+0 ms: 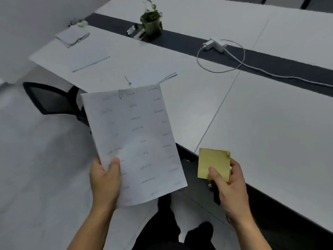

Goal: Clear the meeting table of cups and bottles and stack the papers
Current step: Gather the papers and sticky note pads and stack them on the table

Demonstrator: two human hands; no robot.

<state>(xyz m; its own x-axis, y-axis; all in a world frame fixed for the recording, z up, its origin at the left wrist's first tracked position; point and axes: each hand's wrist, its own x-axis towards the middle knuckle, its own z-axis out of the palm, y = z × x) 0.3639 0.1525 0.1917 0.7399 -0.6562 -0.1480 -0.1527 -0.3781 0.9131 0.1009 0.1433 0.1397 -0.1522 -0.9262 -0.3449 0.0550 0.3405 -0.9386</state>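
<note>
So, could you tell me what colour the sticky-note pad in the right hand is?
Pale yellow sticky-note pad, clearest in the head view.

Single head view, looking forward-down, close over table (270, 123) edge.

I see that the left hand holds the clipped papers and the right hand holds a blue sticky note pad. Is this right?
Not quite. The sticky note pad in the right hand is yellow, not blue, as the head view shows. The rest is as you say: the left hand holds the clipped papers.
</note>
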